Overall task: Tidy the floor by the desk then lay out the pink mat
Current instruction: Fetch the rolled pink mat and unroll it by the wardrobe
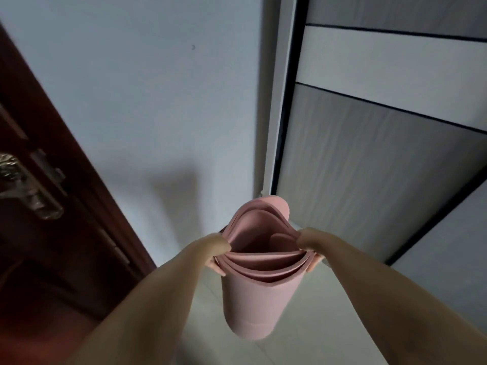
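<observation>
- Taking the pink mat (250, 299) as the anchor: far off to its left there's a dark red-brown door (52, 206) with a shiny metal handle (23, 185).
- Left hand (214, 250) pinches the mat's top rim on its left side, thumb over the edge, fingers underneath.
- The mat itself is loosely rolled, standing upright, its layers gaping open at the top, above a pale tiled floor (329, 325). Can't tell if its bottom end touches the floor.
- Right hand (308, 246) clamps the rim on the opposite side, same kind of grip.
- Behind the mat is a plain white wall (158, 101); right of it, a grey-panelled cabinet (382, 154).
</observation>
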`<state>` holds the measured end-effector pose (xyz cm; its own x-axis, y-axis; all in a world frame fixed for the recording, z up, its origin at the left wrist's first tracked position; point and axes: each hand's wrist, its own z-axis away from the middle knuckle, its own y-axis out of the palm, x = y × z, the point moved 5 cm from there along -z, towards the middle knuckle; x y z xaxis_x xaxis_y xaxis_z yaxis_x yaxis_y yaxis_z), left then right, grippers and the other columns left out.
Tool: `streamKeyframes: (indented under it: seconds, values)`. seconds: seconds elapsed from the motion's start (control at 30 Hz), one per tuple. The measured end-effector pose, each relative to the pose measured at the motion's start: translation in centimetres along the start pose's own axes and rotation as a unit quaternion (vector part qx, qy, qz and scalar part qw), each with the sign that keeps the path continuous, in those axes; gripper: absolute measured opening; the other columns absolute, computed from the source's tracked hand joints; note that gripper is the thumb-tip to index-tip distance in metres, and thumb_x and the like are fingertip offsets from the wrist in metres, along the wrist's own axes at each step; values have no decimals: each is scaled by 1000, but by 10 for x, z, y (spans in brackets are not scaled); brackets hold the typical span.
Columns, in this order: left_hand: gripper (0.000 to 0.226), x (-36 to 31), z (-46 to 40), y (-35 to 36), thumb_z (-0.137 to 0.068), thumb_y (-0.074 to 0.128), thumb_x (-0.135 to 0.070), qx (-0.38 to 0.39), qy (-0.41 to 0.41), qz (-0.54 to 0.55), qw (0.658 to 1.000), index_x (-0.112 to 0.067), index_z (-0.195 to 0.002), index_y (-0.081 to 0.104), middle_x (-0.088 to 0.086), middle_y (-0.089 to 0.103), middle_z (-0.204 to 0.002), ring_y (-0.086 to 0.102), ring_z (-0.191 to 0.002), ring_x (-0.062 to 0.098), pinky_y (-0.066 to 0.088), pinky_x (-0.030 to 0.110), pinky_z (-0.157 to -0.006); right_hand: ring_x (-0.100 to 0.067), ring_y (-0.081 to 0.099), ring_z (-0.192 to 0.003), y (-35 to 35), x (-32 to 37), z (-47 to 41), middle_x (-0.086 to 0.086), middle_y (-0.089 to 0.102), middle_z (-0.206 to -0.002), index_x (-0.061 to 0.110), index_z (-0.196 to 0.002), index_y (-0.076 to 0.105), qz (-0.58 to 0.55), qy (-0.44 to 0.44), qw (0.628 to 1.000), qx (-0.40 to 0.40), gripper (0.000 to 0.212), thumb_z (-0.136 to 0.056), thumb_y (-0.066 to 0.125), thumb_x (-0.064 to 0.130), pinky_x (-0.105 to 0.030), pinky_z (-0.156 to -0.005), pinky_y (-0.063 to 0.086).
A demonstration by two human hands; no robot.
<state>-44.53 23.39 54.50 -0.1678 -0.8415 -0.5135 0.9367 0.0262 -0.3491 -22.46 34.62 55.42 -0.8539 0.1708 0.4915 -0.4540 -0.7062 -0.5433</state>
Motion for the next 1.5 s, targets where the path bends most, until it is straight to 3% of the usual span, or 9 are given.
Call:
streamKeyframes:
  seconds: [0.1, 0.2, 0.5, 0.63, 0.87, 1.0, 1.2, 1.4, 1.5]
  values:
    - [47, -29, -29, 1, -92, 46, 0, 18, 17, -8, 1000, -5, -138, 39, 24, 51, -127, 63, -107, 44, 60, 48, -77, -42, 65, -104, -17, -1, -21, -28, 64, -119, -3, -120, 62, 6, -3, 999, -43, 40, -84, 44, -1, -51, -88, 55]
    - [41, -60, -66, 5, -89, 46, 1, 46, 56, -39, 997, -5, -129, 47, 18, 58, -99, 66, -97, 42, 59, 55, -76, -40, 70, -96, -19, -17, -37, -26, 68, -111, 3, -114, 66, -53, 20, 996, -67, 36, -83, 47, 6, -51, -80, 58]
    - [34, -73, -189, 32, -89, 44, -11, 121, 213, -105, 964, -16, -121, 55, 16, 65, -113, 64, -102, 35, 54, 54, -90, -25, 60, -84, 29, -59, -107, -4, 64, -93, 22, -118, 65, -176, 113, 956, -208, 50, -81, 39, 1, -27, -72, 46]
    - [44, -60, -238, 37, -93, 49, -8, 124, 247, -74, 958, -17, -137, 46, 15, 63, -121, 62, -109, 38, 51, 54, -95, -26, 60, -113, 64, -72, -136, -7, 64, -126, 23, -141, 48, -176, 117, 945, -249, 66, -81, 39, -5, -21, -89, 41]
    - [64, 59, -366, 109, -92, 53, -6, 103, 267, -107, 952, -22, -149, 32, 0, 56, -139, 56, -124, 23, 43, 31, -104, -21, 51, -130, 195, -169, -221, 7, 37, -153, 36, -145, 37, -156, 77, 929, -326, 80, -79, 45, -10, -17, -95, 36]
    - [76, 157, -450, 147, -87, 59, -11, 124, 261, -194, 938, -30, -152, 23, -2, 61, -134, 63, -116, 24, 43, 18, -85, -16, 47, -133, 300, -229, -280, 9, 30, -157, 46, -145, 7, -139, 78, 955, -248, 96, -77, 52, -4, -12, -90, 35]
    - [97, 248, -562, 162, -78, 71, -16, 157, 227, -300, 913, -34, -153, 13, 6, 64, -130, 64, -113, 27, 51, 31, -88, -8, 49, -60, 412, -296, -367, -18, 64, -118, 38, -135, -35, -134, 105, 979, -110, 105, -79, 50, 10, -7, -46, 37]
    - [102, 300, -675, 206, -66, 56, -58, 160, 276, -426, 847, -40, -152, 4, -3, 45, -150, 49, -133, 24, 45, 34, -103, -35, 65, -96, 465, -371, -457, -14, 60, -131, 20, -147, -25, 7, 88, 982, -165, 95, -87, 49, 22, -29, -69, 41]
    - [98, 327, -721, 212, -66, 41, -70, 144, 262, -442, 846, -45, -150, -3, -8, 30, -158, 40, -140, 21, 37, 29, -109, -28, 65, -104, 489, -400, -473, -12, 58, -133, 40, -142, -31, -27, 76, 983, -166, 105, -83, 55, 26, -27, -78, 48]
